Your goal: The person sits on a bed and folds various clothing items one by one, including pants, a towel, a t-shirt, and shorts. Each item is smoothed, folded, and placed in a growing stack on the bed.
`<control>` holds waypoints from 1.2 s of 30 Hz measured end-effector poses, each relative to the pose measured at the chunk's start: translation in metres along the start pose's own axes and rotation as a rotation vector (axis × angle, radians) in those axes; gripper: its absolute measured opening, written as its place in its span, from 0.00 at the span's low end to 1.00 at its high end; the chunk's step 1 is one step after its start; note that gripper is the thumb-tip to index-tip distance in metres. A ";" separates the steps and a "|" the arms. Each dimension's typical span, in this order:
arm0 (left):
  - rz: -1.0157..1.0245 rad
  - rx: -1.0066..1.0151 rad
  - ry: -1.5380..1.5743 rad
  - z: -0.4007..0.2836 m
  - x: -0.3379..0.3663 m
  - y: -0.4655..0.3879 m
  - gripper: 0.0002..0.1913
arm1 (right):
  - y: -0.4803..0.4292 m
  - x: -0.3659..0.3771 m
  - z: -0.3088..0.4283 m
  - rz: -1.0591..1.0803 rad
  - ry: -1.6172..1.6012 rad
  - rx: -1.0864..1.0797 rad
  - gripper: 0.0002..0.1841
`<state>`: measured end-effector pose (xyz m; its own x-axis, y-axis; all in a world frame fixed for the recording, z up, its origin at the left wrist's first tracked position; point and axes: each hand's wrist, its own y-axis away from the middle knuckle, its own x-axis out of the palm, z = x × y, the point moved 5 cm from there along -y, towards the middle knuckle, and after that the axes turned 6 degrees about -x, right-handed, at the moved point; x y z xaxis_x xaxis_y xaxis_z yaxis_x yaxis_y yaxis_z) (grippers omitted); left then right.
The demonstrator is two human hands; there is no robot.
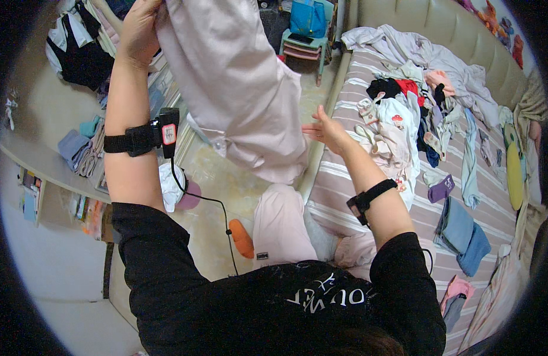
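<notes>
My left hand (140, 33) is raised at the upper left, gripping a pale pink satin-like garment (238, 84) near the top of the frame. The fabric hangs down in front of me, above the floor and my knee, and its upper end runs out of view. My right hand (329, 133) is beside the garment's right edge, fingers extended and apart. The fingertips are close to the cloth; I cannot tell if they touch it. Both forearms wear black straps.
A striped bed (340, 178) on the right bears a clothes pile (398, 120), folded jeans (461, 236) and a purple sock (441, 189). At left, folded towels (76, 149) lie on a desk (38, 138). A chair (320, 49) holds a blue bag (307, 20). A black cable (207, 198) hangs from my left forearm.
</notes>
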<state>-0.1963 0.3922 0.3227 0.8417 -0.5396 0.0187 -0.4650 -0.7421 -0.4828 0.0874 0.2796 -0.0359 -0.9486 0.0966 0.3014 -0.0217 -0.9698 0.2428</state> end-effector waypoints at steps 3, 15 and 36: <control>0.061 -0.068 0.029 0.006 0.004 0.004 0.23 | 0.008 0.044 0.020 0.239 -0.245 -0.099 0.46; 0.262 -0.013 0.147 -0.008 0.032 0.020 0.22 | 0.011 0.101 0.056 0.549 -0.505 -0.148 0.32; -0.442 0.167 -0.151 -0.081 -0.034 -0.008 0.27 | 0.141 0.064 0.236 -0.109 0.969 -1.129 0.14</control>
<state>-0.2435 0.3842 0.3972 0.9846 -0.1144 0.1325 -0.0141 -0.8062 -0.5914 0.0984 0.2017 0.2346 -0.7524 0.4347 -0.4949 0.0981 -0.6690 -0.7368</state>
